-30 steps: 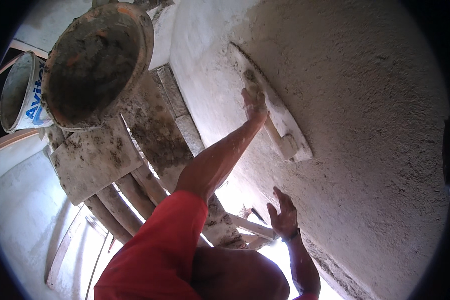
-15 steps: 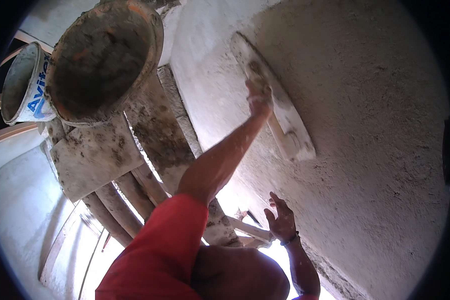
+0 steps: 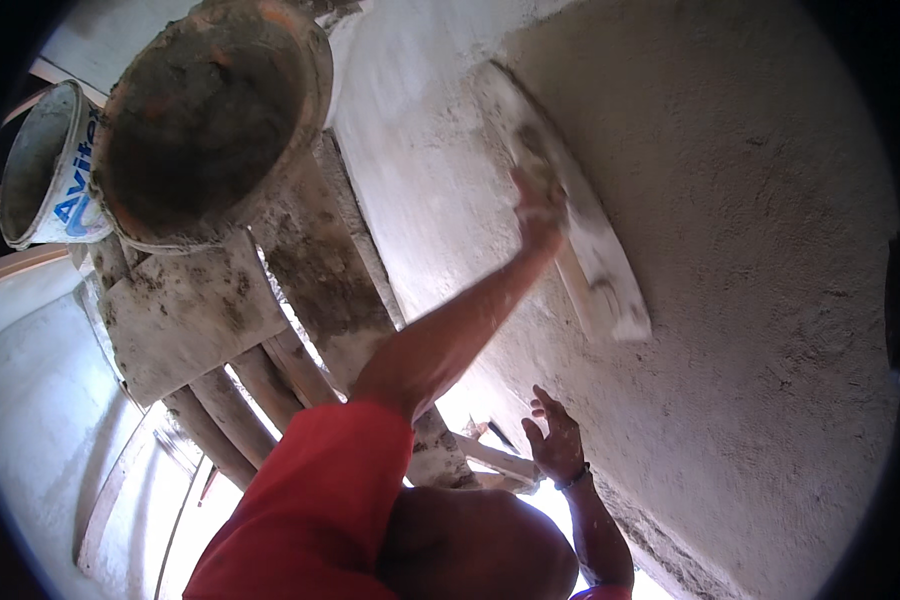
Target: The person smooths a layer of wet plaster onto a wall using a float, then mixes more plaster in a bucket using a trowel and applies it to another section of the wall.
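Observation:
My left hand (image 3: 540,212) is wrapped round the handle of a long, pale plastering float (image 3: 608,262). The float's face lies along the grey plastered wall (image 3: 740,300), slanting from upper left to lower right. Below it, my right hand (image 3: 555,440) is held up near the wall, fingers apart and nothing in it. A dark band circles that wrist. Wet-looking darker plaster covers the wall to the right of the float, while the strip on its left looks paler. The fingers on the handle are slightly blurred.
On the left, a large mortar-caked tub (image 3: 210,120) with grey mortar inside stands beside a white bucket (image 3: 75,190) with blue print. Rough, stained planks (image 3: 320,260) and round poles (image 3: 235,415) lie below them, with bright gaps between. A stained board (image 3: 190,315) rests across the poles.
My left hand has slid the float a little to the right and down along the wall. My right hand has shifted slightly left, still open.

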Action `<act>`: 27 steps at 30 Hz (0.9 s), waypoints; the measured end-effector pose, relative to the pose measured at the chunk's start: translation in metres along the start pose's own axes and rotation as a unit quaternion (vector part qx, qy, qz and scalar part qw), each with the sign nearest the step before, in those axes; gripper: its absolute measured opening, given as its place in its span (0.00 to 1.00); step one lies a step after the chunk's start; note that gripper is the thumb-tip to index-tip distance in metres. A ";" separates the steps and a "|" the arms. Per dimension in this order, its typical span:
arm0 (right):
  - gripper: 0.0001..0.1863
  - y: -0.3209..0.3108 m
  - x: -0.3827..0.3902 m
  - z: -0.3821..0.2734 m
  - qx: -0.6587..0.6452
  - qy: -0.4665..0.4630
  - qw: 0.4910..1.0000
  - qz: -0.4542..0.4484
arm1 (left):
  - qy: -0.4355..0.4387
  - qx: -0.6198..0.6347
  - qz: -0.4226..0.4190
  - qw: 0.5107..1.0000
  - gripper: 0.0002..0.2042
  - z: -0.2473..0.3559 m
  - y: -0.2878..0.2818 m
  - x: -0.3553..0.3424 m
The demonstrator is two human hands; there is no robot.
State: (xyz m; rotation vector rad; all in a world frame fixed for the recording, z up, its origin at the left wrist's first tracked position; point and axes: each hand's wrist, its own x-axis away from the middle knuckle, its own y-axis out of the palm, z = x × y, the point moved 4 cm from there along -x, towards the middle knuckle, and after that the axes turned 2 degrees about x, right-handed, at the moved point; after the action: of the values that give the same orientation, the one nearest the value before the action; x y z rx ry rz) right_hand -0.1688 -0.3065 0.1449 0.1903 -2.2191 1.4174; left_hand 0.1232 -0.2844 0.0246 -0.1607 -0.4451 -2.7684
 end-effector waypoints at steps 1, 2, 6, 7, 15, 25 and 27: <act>0.29 0.003 0.000 0.001 -0.004 0.004 1.000 -0.001 | -0.092 -0.011 -0.044 0.995 0.20 0.002 0.006 0.012; 0.29 0.006 -0.003 0.001 -0.019 0.000 1.000 0.002 | -0.183 -0.023 -0.088 0.979 0.23 0.002 0.012 0.019; 0.30 0.005 -0.006 -0.011 0.002 -0.011 1.000 -0.027 | -0.099 0.025 -0.058 0.993 0.22 -0.003 0.006 -0.021; 0.30 0.000 -0.004 -0.012 0.002 0.000 1.000 -0.020 | -0.149 -0.004 -0.066 0.987 0.20 0.009 0.010 -0.022; 0.30 0.007 -0.011 -0.013 0.004 -0.014 1.000 -0.022 | -0.166 -0.039 -0.075 0.983 0.30 0.022 0.015 -0.027; 0.32 0.009 -0.009 -0.013 -0.040 -0.024 0.999 -0.003 | -0.060 0.095 -0.079 0.991 0.24 0.039 0.021 0.015; 0.32 0.006 -0.016 -0.017 -0.021 -0.027 0.999 -0.026 | 0.034 0.077 -0.045 0.995 0.25 0.053 0.024 -0.021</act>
State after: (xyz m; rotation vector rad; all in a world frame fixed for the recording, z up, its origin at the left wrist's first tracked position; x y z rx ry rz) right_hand -0.1516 -0.2914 0.1383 0.2735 -2.2695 1.3519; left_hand 0.1546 -0.2828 0.0778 -0.0100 -0.6611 -2.8012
